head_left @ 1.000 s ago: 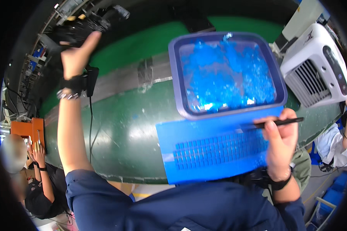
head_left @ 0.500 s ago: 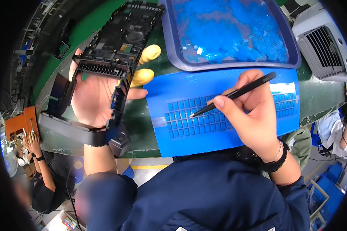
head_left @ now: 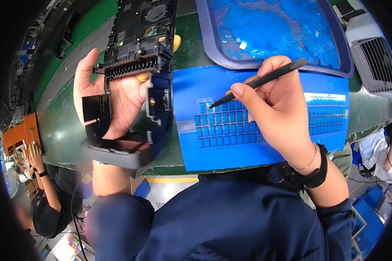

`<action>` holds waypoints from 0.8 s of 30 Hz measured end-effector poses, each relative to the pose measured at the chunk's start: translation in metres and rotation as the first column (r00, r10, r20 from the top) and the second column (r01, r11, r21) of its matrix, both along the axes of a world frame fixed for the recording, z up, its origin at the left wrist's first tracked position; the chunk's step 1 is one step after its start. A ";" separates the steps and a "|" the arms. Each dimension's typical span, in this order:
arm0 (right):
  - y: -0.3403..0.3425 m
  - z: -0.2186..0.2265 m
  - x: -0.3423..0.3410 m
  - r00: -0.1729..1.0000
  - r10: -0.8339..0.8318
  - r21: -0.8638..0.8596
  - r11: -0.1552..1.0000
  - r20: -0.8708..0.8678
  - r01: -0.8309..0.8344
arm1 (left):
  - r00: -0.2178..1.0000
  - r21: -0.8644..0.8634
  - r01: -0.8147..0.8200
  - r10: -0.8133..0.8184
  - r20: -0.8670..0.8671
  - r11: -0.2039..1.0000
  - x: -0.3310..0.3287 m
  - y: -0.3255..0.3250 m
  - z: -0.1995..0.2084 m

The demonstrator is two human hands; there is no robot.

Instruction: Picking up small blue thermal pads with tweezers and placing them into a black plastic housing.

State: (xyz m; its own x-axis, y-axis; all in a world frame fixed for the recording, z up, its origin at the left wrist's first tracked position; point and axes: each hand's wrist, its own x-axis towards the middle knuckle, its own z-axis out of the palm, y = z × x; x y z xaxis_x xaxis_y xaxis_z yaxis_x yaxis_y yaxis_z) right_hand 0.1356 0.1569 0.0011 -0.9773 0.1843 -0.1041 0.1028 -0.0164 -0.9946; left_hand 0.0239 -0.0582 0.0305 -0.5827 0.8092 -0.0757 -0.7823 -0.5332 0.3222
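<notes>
A long black plastic housing (head_left: 127, 32) with ribs, pockets and small brass inserts rests in my left hand (head_left: 128, 98), which is curled behind it. Its near end is a smooth dark band, and yellow covers show on some of my fingertips. My right hand (head_left: 283, 106) pinches black pointed tweezers (head_left: 272, 77). The tweezer tips are at the upper left corner of a grid of small blue rectangular pads (head_left: 224, 129); whether they grip a pad is too small to tell. The grid lies on a blue board (head_left: 239, 162), partly hidden by my right hand.
Beyond the board stands a grey-blue tray (head_left: 210, 43) heaped with blue film scraps. A white vented machine (head_left: 376, 65) is at the far right. The green worktable (head_left: 61, 139) extends to the left, where a co-worker's hand (head_left: 35, 157) is near an orange-brown block (head_left: 17, 135).
The housing has come nearer and swung more upright, hiding more of my left fingers. My right hand has carried the tweezer tips from a middle row to the top left of the pad grid.
</notes>
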 end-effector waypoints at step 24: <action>0.031 0.030 0.010 0.945 -0.274 -0.222 0.947 -0.180 0.232 | 0.804 -0.273 -0.458 0.263 -0.534 0.846 0.032 0.019 0.015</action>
State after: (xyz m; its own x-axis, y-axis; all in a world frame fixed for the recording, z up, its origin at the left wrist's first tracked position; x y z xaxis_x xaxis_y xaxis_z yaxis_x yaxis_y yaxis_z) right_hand 0.1455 0.1876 0.0311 -0.9046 0.4248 0.0357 -0.1371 -0.2106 -0.9679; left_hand 0.0563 -0.0393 0.0450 -0.8679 0.4958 0.0292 -0.2620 -0.5070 0.8211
